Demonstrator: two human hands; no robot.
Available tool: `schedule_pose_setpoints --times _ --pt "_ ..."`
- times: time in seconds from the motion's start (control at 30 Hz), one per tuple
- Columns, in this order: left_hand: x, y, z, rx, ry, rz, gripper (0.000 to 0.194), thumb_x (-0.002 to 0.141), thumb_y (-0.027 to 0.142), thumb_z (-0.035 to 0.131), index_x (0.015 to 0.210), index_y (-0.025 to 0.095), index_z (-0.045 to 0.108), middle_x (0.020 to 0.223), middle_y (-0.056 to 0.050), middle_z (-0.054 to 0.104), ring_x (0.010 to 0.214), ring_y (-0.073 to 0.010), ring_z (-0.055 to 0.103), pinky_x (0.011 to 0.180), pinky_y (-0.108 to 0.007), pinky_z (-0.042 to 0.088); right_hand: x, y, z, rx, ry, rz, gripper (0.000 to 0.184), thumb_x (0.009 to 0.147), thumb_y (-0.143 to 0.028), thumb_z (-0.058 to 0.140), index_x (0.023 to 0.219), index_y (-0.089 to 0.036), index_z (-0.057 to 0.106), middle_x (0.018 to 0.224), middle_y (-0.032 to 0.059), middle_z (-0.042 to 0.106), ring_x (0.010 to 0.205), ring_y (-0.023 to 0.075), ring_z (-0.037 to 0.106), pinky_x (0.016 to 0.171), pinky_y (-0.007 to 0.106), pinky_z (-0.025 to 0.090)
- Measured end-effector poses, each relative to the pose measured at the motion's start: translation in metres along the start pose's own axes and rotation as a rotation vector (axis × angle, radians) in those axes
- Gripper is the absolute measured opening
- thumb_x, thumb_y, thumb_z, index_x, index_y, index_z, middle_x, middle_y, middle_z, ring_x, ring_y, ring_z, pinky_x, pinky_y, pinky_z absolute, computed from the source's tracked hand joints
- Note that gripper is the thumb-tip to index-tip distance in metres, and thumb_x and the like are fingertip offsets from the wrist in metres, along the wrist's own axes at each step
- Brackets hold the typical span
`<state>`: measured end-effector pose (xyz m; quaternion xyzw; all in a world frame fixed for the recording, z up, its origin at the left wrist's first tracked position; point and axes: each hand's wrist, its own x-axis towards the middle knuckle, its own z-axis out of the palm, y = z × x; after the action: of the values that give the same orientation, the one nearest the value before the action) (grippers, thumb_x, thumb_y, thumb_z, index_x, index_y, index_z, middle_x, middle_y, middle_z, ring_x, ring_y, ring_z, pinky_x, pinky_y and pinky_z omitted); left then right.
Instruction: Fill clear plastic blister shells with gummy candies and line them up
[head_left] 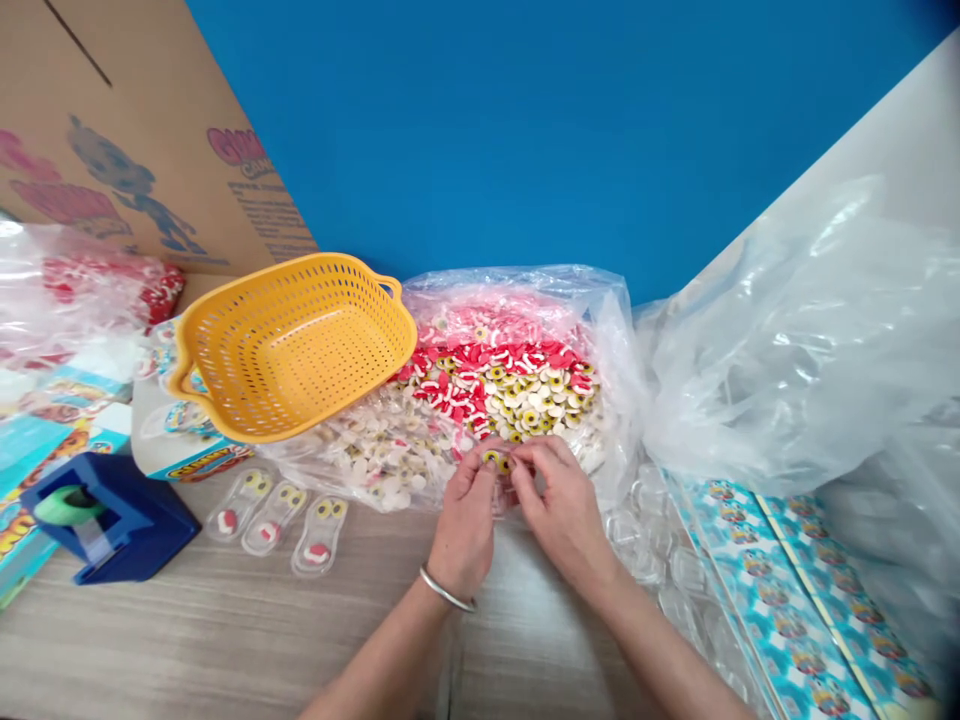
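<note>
My left hand (463, 515), with a silver bangle at the wrist, is closed on a small clear plastic tray (504, 498). Yellow-rimmed eye-shaped candies (492, 458) show at the tray's upper end. My right hand (561, 505) meets it from the other side, thumb and fingers closed at the same tray; whether a candy is pinched there is hidden. Just beyond both hands lies an opened clear bag (611, 380) full of eye candies (532, 405) and red-and-white mouth-shaped candies (457, 385). Three filled trays (319, 550) rest to the left, each holding two eyes and one mouth.
A yellow perforated basket (300, 345) leans over the bag's left side. Farther left stand a blue tape dispenser (142, 520) and a cardboard box (142, 130). At right are empty clear trays (637, 525), printed blue card sheets (780, 600) and a large plastic bag (787, 340).
</note>
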<state>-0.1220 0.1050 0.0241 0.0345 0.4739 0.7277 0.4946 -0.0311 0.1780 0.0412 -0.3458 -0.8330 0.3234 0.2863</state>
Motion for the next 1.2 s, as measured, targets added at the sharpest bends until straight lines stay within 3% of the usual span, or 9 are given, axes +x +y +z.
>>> schedule_pose_setpoints --times 0.23,0.4,0.63,0.77,0.9,1.1,1.2 --pt "0.012 0.021 -0.005 -0.064 0.092 0.044 0.038 0.085 0.035 0.069 0.119 0.022 0.060 0.128 -0.010 0.067 0.094 -0.0204 0.072 0.081 -0.034 0.057 0.073 0.012 0.020 -0.199 -0.062 -0.018 0.022 0.094 -0.021 0.052 0.110 -0.020 0.068 0.105 0.0075 0.067 0.093 0.0203 0.063 0.085 0.031 0.048" --pt "0.020 0.018 -0.012 -0.080 0.125 0.039 0.039 0.084 0.034 0.070 0.119 0.021 0.060 0.125 -0.010 0.068 0.091 -0.0203 0.072 0.078 -0.033 0.057 0.100 0.013 0.045 -0.366 -0.117 0.016 0.014 0.090 -0.021 0.058 0.100 -0.019 0.067 0.103 0.0078 0.063 0.088 0.0209 0.062 0.078 0.030 0.047" --pt "0.024 0.017 -0.008 -0.080 0.085 0.072 0.036 0.081 0.033 0.072 0.114 0.020 0.063 0.113 -0.007 0.072 0.089 -0.0172 0.069 0.081 -0.030 0.053 0.073 0.013 0.030 -0.256 -0.110 -0.049 0.010 0.088 -0.016 0.056 0.088 -0.020 0.065 0.097 0.0044 0.060 0.081 0.0172 0.059 0.075 0.027 0.045" --pt "0.028 0.012 -0.009 0.014 0.088 0.130 0.038 0.077 0.031 0.077 0.111 0.019 0.065 0.103 -0.004 0.073 0.091 -0.0153 0.067 0.084 -0.028 0.049 0.052 0.004 0.013 -0.173 -0.208 -0.082 0.008 0.088 -0.016 0.058 0.084 -0.021 0.064 0.090 0.0023 0.058 0.075 0.0152 0.056 0.068 0.025 0.042" --pt "0.027 0.008 -0.012 0.062 0.093 0.111 0.037 0.075 0.033 0.079 0.106 0.018 0.066 0.089 -0.002 0.072 0.076 -0.0127 0.064 0.076 -0.026 0.048 0.042 0.003 0.002 -0.012 -0.265 -0.071 0.011 0.084 -0.011 0.059 0.081 -0.019 0.065 0.081 0.0006 0.057 0.074 0.0148 0.056 0.067 0.026 0.040" --pt "0.025 0.009 -0.012 0.082 0.073 0.095 0.037 0.071 0.034 0.083 0.099 0.017 0.067 0.082 0.000 0.071 0.072 -0.0125 0.063 0.073 -0.027 0.048 0.036 0.008 0.004 0.153 -0.219 0.009 0.009 0.081 -0.014 0.059 0.076 -0.019 0.065 0.075 -0.0003 0.058 0.071 0.0147 0.055 0.066 0.026 0.040" --pt "0.024 0.010 -0.011 0.063 0.071 0.098 0.038 0.068 0.033 0.085 0.097 0.017 0.067 0.079 0.000 0.071 0.069 -0.0109 0.061 0.070 -0.025 0.048 0.032 0.010 0.008 0.320 -0.222 0.165 0.007 0.079 -0.022 0.061 0.073 -0.020 0.064 0.072 -0.0002 0.061 0.069 0.0152 0.056 0.064 0.027 0.041"
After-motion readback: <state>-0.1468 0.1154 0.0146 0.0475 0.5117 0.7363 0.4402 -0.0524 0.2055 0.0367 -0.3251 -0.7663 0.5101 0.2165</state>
